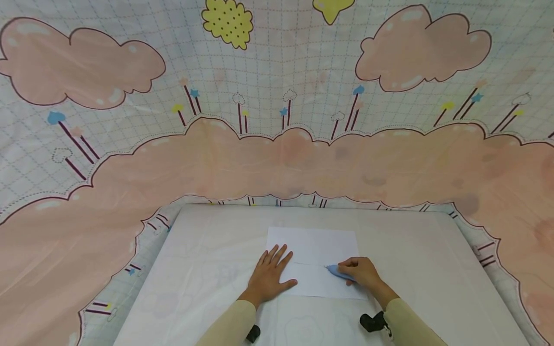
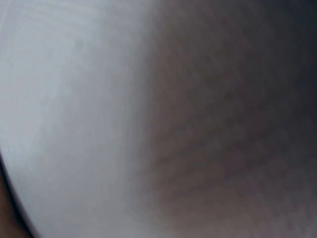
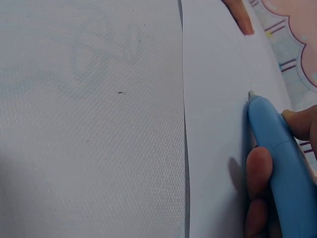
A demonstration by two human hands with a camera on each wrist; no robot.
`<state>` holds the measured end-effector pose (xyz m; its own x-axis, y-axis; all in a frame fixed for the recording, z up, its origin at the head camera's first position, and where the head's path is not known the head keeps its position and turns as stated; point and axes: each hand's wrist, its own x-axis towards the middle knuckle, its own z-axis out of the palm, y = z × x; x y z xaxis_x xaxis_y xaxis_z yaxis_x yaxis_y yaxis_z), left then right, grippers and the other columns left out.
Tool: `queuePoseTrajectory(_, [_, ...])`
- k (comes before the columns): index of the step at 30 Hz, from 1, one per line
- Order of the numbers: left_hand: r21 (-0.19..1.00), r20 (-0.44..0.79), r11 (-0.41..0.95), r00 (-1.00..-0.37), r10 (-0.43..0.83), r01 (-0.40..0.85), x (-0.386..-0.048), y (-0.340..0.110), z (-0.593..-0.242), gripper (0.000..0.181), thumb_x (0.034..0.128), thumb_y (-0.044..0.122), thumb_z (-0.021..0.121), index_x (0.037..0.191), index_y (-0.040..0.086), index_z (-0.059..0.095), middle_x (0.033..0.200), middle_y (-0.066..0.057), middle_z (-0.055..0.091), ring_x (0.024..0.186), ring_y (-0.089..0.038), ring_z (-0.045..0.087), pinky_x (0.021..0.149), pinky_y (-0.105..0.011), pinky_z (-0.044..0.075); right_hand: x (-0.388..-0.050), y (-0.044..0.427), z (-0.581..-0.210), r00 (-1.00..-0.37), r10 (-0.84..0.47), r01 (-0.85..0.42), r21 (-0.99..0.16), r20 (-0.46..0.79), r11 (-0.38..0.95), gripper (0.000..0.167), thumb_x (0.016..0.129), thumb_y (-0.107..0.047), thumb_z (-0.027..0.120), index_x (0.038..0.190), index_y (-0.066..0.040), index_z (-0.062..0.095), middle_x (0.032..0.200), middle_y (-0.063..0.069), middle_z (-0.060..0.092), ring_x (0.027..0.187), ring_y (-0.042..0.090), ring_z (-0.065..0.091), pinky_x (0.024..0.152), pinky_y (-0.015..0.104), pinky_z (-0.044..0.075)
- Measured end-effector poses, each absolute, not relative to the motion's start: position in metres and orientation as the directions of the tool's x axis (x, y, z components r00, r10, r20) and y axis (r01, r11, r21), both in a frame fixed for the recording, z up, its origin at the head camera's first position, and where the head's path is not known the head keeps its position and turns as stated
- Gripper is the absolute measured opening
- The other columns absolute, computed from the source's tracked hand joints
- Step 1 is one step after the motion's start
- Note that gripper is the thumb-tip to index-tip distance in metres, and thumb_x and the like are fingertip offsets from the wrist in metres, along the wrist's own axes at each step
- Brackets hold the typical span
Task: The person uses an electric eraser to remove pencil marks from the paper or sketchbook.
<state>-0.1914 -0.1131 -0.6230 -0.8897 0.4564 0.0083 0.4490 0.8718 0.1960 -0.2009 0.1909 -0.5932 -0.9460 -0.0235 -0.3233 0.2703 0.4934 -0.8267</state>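
Note:
A white sheet of paper (image 1: 316, 242) lies on the white-covered table, with a faint line running across its middle. My left hand (image 1: 268, 278) rests with spread fingers on the sheet's left side. In my right hand (image 1: 363, 274) is a thick blue pen-shaped tool (image 3: 280, 148), pinched between thumb and fingers and tilted. Its small pale tip (image 3: 251, 93) points left, at or just over the paper near the faint line; contact cannot be told. In the right wrist view a left fingertip (image 3: 242, 20) shows at the top. The left wrist view is blurred and dark at right.
The table (image 1: 207, 259) has a white textured cover with faint marks. Behind and around it hangs a cloth (image 1: 281, 166) printed with pink clouds. A black object (image 1: 372, 322) sits at the right wrist, and another (image 1: 253, 333) at the left sleeve.

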Motion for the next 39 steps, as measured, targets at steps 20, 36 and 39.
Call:
queuePoseTrajectory(20, [0.216,0.020,0.866,-0.889,0.458,0.451,-0.1892,-0.1119,-0.6216,0.082,0.0922,0.071,0.042,0.157,0.022,0.028,0.166,-0.002,0.016,0.152,-0.027,0.014,0.121,-0.052,0.016,-0.2000,0.1897,-0.5965,-0.952,0.010,0.269,-0.821,-0.305,0.503,0.018,0.086,-0.020,0.075,0.095,-0.004,0.075,0.073,0.001,0.068,0.052,0.016,0.061,0.071,0.028,0.047])
queuePoseTrajectory(36, [0.203,0.079,0.860,-0.883,0.462,0.468,-0.1898,-0.1111,-0.6242,0.081,0.0928,0.070,0.042,0.155,0.020,0.032,0.164,-0.005,0.021,0.151,-0.029,0.019,0.119,-0.053,0.020,-0.2028,0.1906,-0.5953,-0.950,0.011,0.272,-0.814,-0.311,0.513,0.021,0.086,-0.022,0.076,0.097,-0.005,0.076,0.078,0.001,0.070,0.053,0.015,0.061,0.071,0.028,0.046])
queuePoseTrajectory(39, [0.185,0.039,0.872,-0.889,0.455,0.454,-0.1902,-0.1099,-0.6212,0.081,0.0924,0.070,0.042,0.156,0.021,0.030,0.165,-0.003,0.019,0.151,-0.028,0.018,0.120,-0.052,0.019,-0.2038,0.1914,-0.5957,-0.949,0.005,0.272,-0.811,-0.315,0.519,0.020,0.086,-0.022,0.076,0.097,-0.005,0.076,0.077,0.000,0.070,0.053,0.015,0.061,0.072,0.028,0.046])
